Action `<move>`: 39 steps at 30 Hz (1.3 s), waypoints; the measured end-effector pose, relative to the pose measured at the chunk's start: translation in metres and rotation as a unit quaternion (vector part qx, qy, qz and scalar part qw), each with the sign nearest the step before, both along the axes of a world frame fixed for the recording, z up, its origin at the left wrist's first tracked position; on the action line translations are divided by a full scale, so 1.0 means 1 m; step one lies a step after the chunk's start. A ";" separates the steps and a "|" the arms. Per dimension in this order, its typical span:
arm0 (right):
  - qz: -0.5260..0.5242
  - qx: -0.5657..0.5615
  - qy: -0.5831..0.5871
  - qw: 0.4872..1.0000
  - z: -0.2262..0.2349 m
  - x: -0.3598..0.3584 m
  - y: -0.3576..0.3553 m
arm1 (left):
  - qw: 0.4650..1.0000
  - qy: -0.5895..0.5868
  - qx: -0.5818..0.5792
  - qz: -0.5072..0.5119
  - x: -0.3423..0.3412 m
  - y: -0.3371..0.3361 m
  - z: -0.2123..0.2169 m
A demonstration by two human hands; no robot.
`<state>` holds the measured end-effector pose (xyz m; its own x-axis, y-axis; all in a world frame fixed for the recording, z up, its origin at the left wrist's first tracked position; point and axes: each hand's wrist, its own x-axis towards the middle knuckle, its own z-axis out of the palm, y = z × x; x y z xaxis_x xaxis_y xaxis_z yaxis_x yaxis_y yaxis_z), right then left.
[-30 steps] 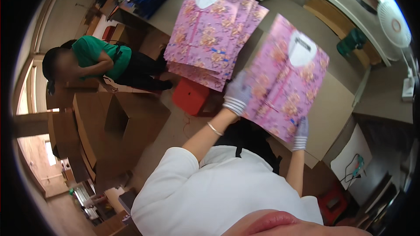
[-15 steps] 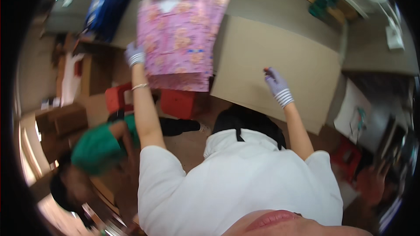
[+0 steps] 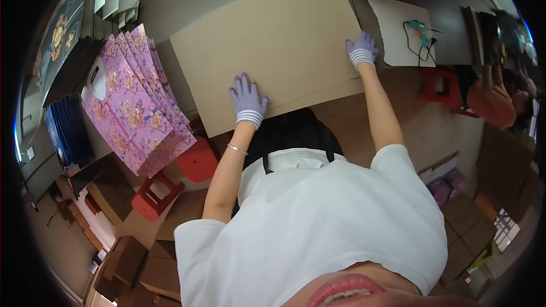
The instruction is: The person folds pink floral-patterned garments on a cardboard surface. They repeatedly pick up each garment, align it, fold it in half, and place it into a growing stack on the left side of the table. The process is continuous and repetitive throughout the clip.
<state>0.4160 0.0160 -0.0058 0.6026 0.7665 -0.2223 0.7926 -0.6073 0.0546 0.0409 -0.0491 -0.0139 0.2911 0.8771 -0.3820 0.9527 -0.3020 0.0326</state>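
Observation:
A large flat tan cardboard sheet (image 3: 267,40) lies on the work table in front of me, with another sheet's edge showing under its near side. My left hand (image 3: 248,100), in a light purple glove with a striped cuff, rests flat on its near left part, fingers spread. At the sheet's right edge is my right hand (image 3: 362,49), gloved the same way, its thumb and fingers apart and touching the edge. To the left of the sheet lies a fanned stack of pink floral printed pieces (image 3: 133,105), each with a pale collar-shaped area; neither hand touches it.
A teal glue gun (image 3: 418,31) with a black cord lies on a white board (image 3: 392,11) at the right. Dark printed pieces (image 3: 68,51) and a blue stack (image 3: 68,131) stand at the left. Red stools (image 3: 153,196) are below the table; another person (image 3: 495,99) sits far right.
My view has turned right. My left hand has gone from beside the pink stack onto the cardboard, and my right hand from the sheet's middle to its right edge.

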 end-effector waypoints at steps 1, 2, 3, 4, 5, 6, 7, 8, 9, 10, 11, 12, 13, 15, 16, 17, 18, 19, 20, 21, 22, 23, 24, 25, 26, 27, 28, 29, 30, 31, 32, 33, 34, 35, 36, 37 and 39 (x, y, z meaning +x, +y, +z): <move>0.008 0.011 -0.003 1.000 0.012 -0.002 -0.008 | 1.000 -0.026 -0.010 0.011 -0.003 0.001 -0.002; 0.005 0.104 0.096 0.990 0.021 0.003 -0.018 | 0.999 -0.040 -0.018 0.006 -0.008 0.001 -0.003; 0.005 0.199 0.196 0.960 0.031 0.010 -0.025 | 0.998 -0.053 -0.022 0.001 -0.013 0.005 -0.005; 0.004 0.288 0.293 0.912 0.039 0.014 -0.033 | 0.997 -0.066 -0.026 -0.004 -0.018 0.009 -0.006; 0.023 0.345 0.330 0.878 0.060 0.010 -0.048 | 0.995 -0.102 -0.009 0.015 -0.023 0.012 -0.003; 0.049 0.399 0.377 0.834 0.094 -0.003 -0.059 | 0.986 -0.138 0.065 0.072 -0.046 0.015 -0.020; 0.067 0.452 0.418 0.785 0.119 -0.007 -0.064 | 0.967 -0.175 0.139 0.118 -0.073 0.021 -0.039; 0.057 0.467 0.441 0.764 0.134 0.005 -0.069 | 0.931 -0.229 0.194 0.206 -0.092 0.029 -0.042; 0.045 0.485 0.465 0.739 0.146 0.019 -0.076 | 0.883 -0.278 0.245 0.289 -0.104 0.035 -0.040; 0.019 0.509 0.459 0.728 0.155 0.045 -0.103 | 0.832 -0.342 0.223 0.376 -0.084 0.042 -0.011; 0.049 0.456 0.339 0.822 0.155 0.079 -0.113 | 0.817 -0.396 0.226 0.352 -0.097 0.049 0.002; 0.148 0.375 0.147 0.903 0.150 0.100 -0.115 | 0.747 -0.535 0.158 0.362 -0.112 0.056 0.005; 0.216 0.254 -0.049 0.942 0.136 0.112 -0.116 | 0.717 -0.585 0.108 0.364 -0.131 0.051 0.013; 0.183 0.324 0.028 0.928 0.109 0.122 -0.119 | 0.725 -0.595 0.056 0.341 -0.133 0.043 0.023; -0.027 0.363 0.320 0.875 0.116 0.093 -0.089 | 0.737 -0.583 0.078 0.334 -0.163 0.036 0.034; -0.070 0.437 0.332 0.833 0.085 0.097 -0.096 | 0.729 -0.550 0.040 0.405 -0.154 0.041 0.044; -0.035 0.470 0.305 0.827 0.086 0.082 -0.084 | 0.780 -0.488 0.101 0.379 -0.201 0.042 0.028; -0.059 0.436 0.257 0.860 0.083 0.077 -0.087 | 0.713 -0.522 0.088 0.459 -0.192 0.048 0.030; -0.082 0.381 0.312 0.866 0.102 0.062 -0.087 | 0.746 -0.451 0.136 0.470 -0.191 0.049 0.035; -0.055 0.386 0.282 0.877 0.093 0.059 -0.100 | 0.781 -0.406 0.152 0.450 -0.181 0.050 0.035; -0.016 0.385 0.223 0.895 0.075 0.053 -0.105 | 0.808 -0.391 0.140 0.418 -0.186 0.056 0.025; -0.006 0.350 0.213 0.912 0.080 0.037 -0.101 | 0.828 -0.376 0.138 0.393 -0.200 0.059 0.011; -0.030 0.333 0.218 0.917 0.083 0.021 -0.100 | 0.832 -0.370 0.168 0.378 -0.203 0.058 -0.002; -0.032 0.328 0.213 0.920 0.072 0.011 -0.099 | 0.836 -0.363 0.196 0.362 -0.202 0.051 -0.014; -0.025 0.289 0.204 0.935 0.062 0.005 -0.098 | 0.838 -0.353 0.225 0.350 -0.199 0.049 -0.022; -0.016 0.244 0.212 0.946 0.069 -0.002 -0.088 | 0.826 -0.358 0.256 0.353 -0.202 0.051 -0.025; -0.010 0.196 0.218 0.956 0.080 -0.007 -0.084 | 0.814 -0.363 0.284 0.354 -0.207 0.053 -0.033; -0.015 0.167 0.227 0.959 0.091 -0.008 -0.086 | 0.805 -0.362 0.305 0.356 -0.211 0.052 -0.036; -0.018 0.138 0.235 0.962 0.102 -0.009 -0.088 | 0.805 -0.355 0.305 0.363 -0.213 0.051 -0.041; -0.019 0.108 0.245 0.963 0.108 -0.010 -0.086 | 0.805 -0.348 0.307 0.371 -0.215 0.051 -0.045; -0.006 0.120 0.225 0.967 0.102 -0.010 -0.080 | 0.820 -0.353 0.240 0.380 -0.222 0.060 -0.044; 0.003 0.129 0.203 0.971 0.090 -0.009 -0.078 | 0.835 -0.356 0.166 0.385 -0.224 0.068 -0.044; 0.008 0.132 0.180 0.975 0.076 -0.005 -0.080 | 0.821 -0.377 0.168 0.394 -0.198 0.058 -0.035; 0.000 0.129 0.177 0.976 0.065 -0.004 -0.079 | 0.807 -0.395 0.174 0.403 -0.160 0.044 -0.005; -0.005 0.129 0.177 0.976 0.058 -0.002 -0.077 | 0.793 -0.412 0.183 0.410 -0.122 0.030 0.029; 0.002 0.138 0.178 0.974 0.061 -0.003 -0.066 | 0.789 -0.417 0.209 0.400 -0.141 0.031 0.018; -0.006 0.177 0.193 0.965 0.070 -0.011 -0.060 | 0.807 -0.408 0.198 0.379 -0.146 0.027 0.016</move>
